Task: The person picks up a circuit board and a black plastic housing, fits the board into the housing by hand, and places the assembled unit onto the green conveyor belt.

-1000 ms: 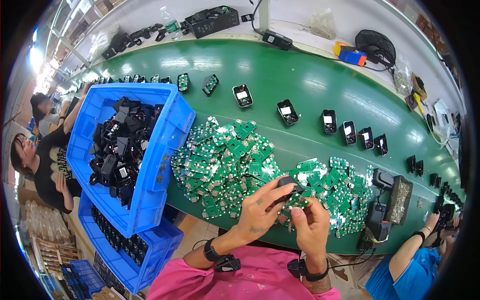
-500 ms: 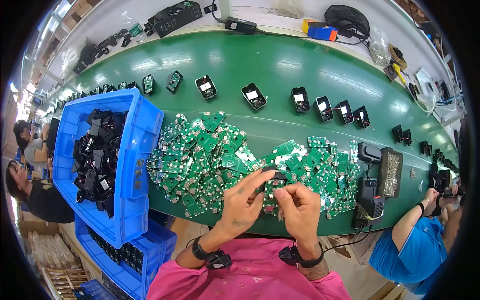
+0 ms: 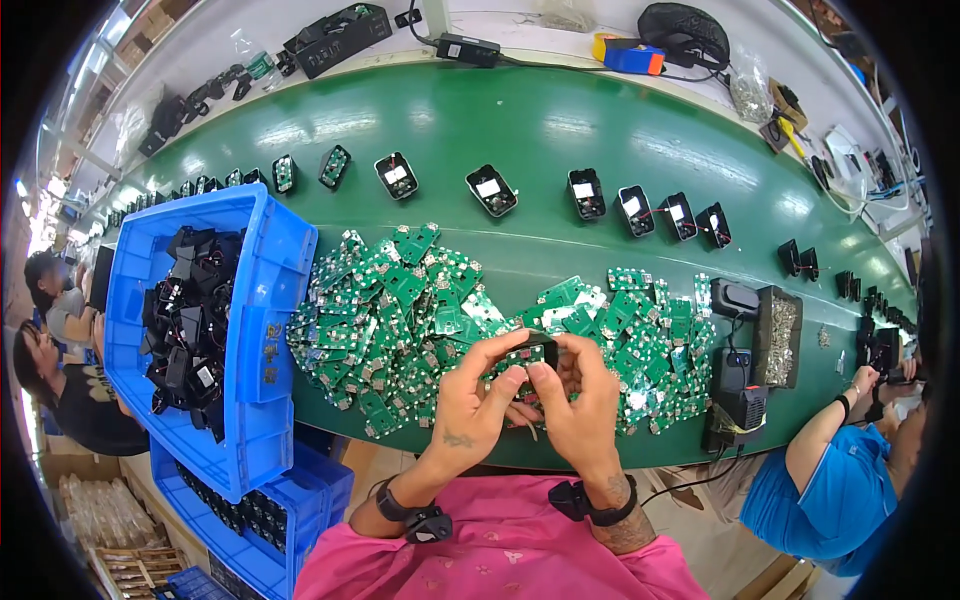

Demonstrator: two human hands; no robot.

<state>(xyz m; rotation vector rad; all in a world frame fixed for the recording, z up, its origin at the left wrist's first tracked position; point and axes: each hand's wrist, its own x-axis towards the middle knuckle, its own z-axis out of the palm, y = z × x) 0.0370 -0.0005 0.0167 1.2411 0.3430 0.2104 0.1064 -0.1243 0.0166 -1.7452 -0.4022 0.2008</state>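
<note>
Between my two hands, just past the table's near edge, is a small black plastic housing (image 3: 542,342) with a green circuit board (image 3: 526,355) at its open face. My left hand (image 3: 470,400) is closed round the left side. Wrapped round the right side is my right hand (image 3: 582,405). Both thumbs press side by side on the board's near end, and the fingers behind are partly hidden. Loose green circuit boards lie in a heap to the left (image 3: 390,320) and a second heap to the right (image 3: 650,345) of my hands.
A blue crate (image 3: 268,350) of black housings (image 3: 195,330) stands at the left. Open housings (image 3: 491,189) form a row across the green table (image 3: 450,120). At right are a black electric device (image 3: 738,400) and a tray of small metal parts (image 3: 778,340). Co-workers sit on both sides.
My right hand has shifted from pinching at the board's side to gripping the housing. Both thumbs now press on the board, and the housing has tilted. The view has shifted slightly.
</note>
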